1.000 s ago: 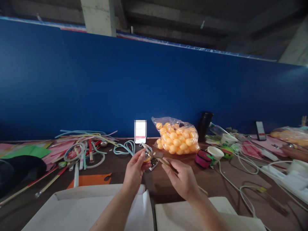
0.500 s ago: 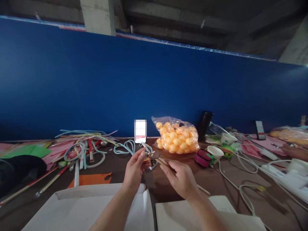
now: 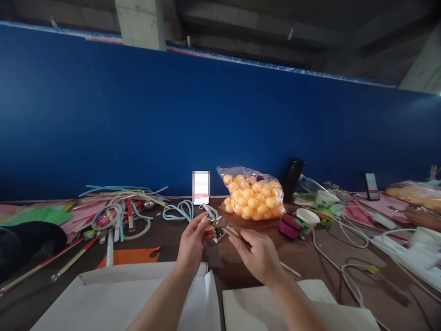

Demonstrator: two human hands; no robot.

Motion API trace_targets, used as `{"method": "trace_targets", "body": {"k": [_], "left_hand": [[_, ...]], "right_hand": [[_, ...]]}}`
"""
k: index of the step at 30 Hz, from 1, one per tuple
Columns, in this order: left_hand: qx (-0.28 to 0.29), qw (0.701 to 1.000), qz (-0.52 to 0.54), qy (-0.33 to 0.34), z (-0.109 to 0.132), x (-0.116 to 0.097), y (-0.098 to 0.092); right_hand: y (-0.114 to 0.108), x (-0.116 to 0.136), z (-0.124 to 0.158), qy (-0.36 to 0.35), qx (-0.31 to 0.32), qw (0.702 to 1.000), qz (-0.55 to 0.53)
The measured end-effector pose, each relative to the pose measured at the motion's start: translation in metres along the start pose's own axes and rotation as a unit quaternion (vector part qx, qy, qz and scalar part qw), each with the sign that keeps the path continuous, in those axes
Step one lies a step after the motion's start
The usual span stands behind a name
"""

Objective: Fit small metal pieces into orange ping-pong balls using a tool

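Between the thumb and fingers of my left hand [image 3: 193, 241] is a small shiny metal ball [image 3: 210, 220], with a bit of orange below it. My right hand [image 3: 259, 253] grips a wooden-handled tool [image 3: 233, 232] whose flat, dull brown head points left. That head is right beside the ball; whether they touch I cannot tell. Under and behind the fingers stands a small white box [image 3: 219, 235] with dark, shiny bits in it, partly hidden.
A clear bag of orange balls [image 3: 253, 197] stands behind my hands, near a lit phone [image 3: 201, 187]. White cartons [image 3: 113, 299] lie in front. Colored tubes and paper strips [image 3: 119, 218] crowd the left; cups [image 3: 308, 218], a magenta pouch [image 3: 290, 226] and cables [image 3: 347, 271] are on the right.
Both hands keep almost the same place and grip. The tool's head has shifted very slightly; otherwise the table looks the same.
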State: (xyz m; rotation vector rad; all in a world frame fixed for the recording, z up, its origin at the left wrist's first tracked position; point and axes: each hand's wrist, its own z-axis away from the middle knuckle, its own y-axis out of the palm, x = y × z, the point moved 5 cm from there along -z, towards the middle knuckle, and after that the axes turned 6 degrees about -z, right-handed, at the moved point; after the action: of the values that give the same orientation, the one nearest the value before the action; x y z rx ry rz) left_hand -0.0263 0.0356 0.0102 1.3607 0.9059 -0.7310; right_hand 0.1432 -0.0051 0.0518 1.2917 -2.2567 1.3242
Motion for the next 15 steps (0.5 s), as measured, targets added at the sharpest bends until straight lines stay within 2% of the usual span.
{"method": "trace_targets", "body": {"k": [6, 11, 15], "left_hand": [[0.001, 1.0, 0.004, -0.006, 0.0008, 0.0003, -0.0002], [0.017, 0.997, 0.071, -0.019, 0.0008, 0.0004, -0.0003], [0.031, 0.995, 0.09, -0.027, 0.0013, 0.0004, 0.001]], "right_hand": [[-0.0001, 0.001, -0.0005, -0.003, -0.001, 1.0, -0.01], [-0.0043, 0.0023, 0.0, -0.008, -0.041, 0.999, -0.033], [-0.0035, 0.0032, 0.0008, -0.013, -0.04, 0.999, -0.032]]}}
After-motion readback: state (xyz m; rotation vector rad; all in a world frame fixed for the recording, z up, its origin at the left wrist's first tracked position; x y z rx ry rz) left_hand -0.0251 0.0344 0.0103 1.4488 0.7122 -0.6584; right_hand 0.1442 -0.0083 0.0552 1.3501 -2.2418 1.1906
